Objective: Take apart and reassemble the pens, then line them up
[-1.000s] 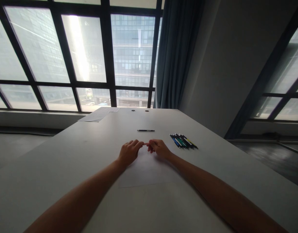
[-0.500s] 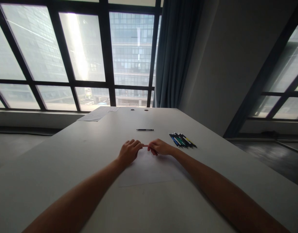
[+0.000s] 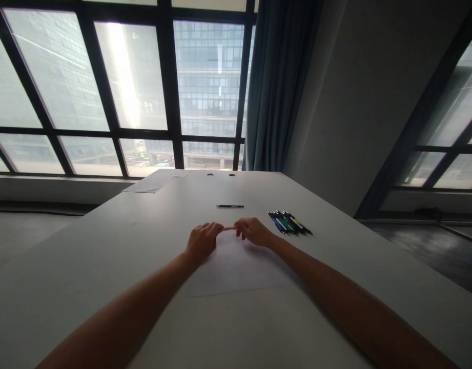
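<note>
Over a white sheet of paper (image 3: pixel 236 266) on the table (image 3: pixel 105 256), the left hand (image 3: pixel 200 241) and right hand (image 3: pixel 254 231) pinch the two ends of a thin pinkish pen (image 3: pixel 228 228) between curled fingertips, near a row of pens (image 3: pixel 290 223).

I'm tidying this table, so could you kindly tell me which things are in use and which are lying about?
In use: left hand, right hand, red pen between them, paper sheet.
Lying about: black pen, pen row, far papers.
</note>
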`<action>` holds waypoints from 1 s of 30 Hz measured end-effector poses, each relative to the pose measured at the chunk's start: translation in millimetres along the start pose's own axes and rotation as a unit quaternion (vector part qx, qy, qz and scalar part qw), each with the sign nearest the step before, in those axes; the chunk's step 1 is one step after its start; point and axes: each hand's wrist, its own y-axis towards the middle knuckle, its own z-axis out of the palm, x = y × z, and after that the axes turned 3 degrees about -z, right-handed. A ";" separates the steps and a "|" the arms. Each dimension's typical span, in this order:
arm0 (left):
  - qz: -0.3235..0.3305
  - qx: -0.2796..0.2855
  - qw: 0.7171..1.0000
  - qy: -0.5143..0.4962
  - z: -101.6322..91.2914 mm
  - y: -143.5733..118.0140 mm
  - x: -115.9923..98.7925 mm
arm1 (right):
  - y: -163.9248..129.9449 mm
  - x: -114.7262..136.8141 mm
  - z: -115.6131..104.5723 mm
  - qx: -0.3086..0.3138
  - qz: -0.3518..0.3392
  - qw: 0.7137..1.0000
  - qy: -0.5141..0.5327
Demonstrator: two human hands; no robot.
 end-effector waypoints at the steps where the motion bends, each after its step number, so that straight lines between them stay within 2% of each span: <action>1: 0.000 -0.001 1.000 -0.002 0.5 -0.1 0.1 | 0.1 -0.5 0.2 0.007 0.003 1.000 0.001; 4: 0.002 0.004 1.000 -0.009 1.2 -0.2 0.3 | 0.5 -1.9 1.8 0.005 0.004 1.000 0.001; 8: -0.004 0.004 1.000 -0.008 1.3 -0.6 0.2 | 1.3 -5.0 1.8 -0.028 0.006 1.000 0.010; 14: 0.001 0.000 1.000 -0.006 1.9 -0.9 -0.1 | 1.2 -4.6 -0.2 0.003 0.032 0.999 0.020; 19: -0.005 0.004 1.000 -0.007 1.0 -0.5 -0.9 | 0.8 -3.7 -0.7 -0.018 0.028 0.999 0.043; 25: -0.014 0.017 1.000 -0.010 0.1 -0.4 -1.6 | 1.8 -7.2 1.4 0.003 0.055 0.998 0.040; 30: -0.021 0.028 0.999 -0.007 -0.7 -0.8 -2.9 | 1.9 -7.2 1.5 -0.022 0.042 0.998 0.036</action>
